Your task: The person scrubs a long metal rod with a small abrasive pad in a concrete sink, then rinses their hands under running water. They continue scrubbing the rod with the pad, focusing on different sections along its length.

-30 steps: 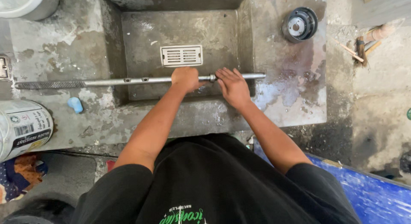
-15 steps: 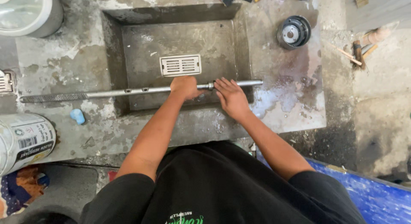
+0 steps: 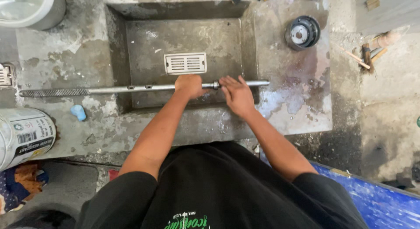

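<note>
Both hands on a long metal rod [image 3: 144,88] lying across a concrete sink [image 3: 183,36].
The left hand [image 3: 189,85] is closed around it; the right hand [image 3: 236,94] rests on it with fingers spread, above a white drain grate [image 3: 185,63].

long steel rod [image 3: 131,88] across sink [image 3: 131,45]

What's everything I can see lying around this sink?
Metal rod: one, silver, toothed at its left end, lying across the basin.
Concrete sink: one, grey, stained.
Drain grate: one, white, on the basin floor.
Round metal part: one, black and silver, upper right.
Small lump: one, light blue, left ledge.
Can: one, white, lying lower left.
Left hand: closed round the rod.
Right hand: fingers spread, resting on the rod.
</note>
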`<state>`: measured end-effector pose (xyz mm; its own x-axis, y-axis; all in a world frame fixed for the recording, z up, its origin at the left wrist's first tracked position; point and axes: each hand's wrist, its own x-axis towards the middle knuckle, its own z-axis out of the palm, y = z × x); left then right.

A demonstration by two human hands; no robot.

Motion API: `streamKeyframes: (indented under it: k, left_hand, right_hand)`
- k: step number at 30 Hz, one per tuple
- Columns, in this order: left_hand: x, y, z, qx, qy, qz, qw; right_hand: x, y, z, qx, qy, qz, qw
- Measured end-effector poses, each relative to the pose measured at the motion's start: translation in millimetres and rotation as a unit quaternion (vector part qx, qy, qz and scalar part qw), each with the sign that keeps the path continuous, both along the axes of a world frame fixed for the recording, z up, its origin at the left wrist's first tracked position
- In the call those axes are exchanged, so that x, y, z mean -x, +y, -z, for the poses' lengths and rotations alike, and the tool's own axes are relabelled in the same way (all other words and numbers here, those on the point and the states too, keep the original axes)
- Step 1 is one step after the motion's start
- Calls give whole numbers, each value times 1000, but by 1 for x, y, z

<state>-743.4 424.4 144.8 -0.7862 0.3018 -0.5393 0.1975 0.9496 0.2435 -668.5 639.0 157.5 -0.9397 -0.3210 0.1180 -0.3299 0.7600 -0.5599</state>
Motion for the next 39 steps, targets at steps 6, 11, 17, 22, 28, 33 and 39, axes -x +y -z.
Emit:
streamKeyframes:
  k: [6,11,17,22,28,33,39]
  left_hand:
    - [3,0,3,-25,47,15,998]
    - [-1,-1,6,-11,18,7,1000]
    - [4,-2,12,-19,37,9,999]
    - [3,-1,11,-12,21,6,1000]
    - [5,-2,3,-14,40,18,999]
    - [2,0,4,-6,15,-7,1000]
    - [10,-1,7,-24,71,-1,997]
  right_hand:
    - [2,0,1,14,43,1,999]
    - [5,-3,0,-33,-78,28,996]
    - [5,-3,3,-4,54,6,998]
    - [11,-4,6,-38,-33,29,998]
    - [6,-6,6,-5,76,21,997]
    - [6,-8,8,-25,-11,60,998]
    - [1,-11,7,-15,83,51,995]
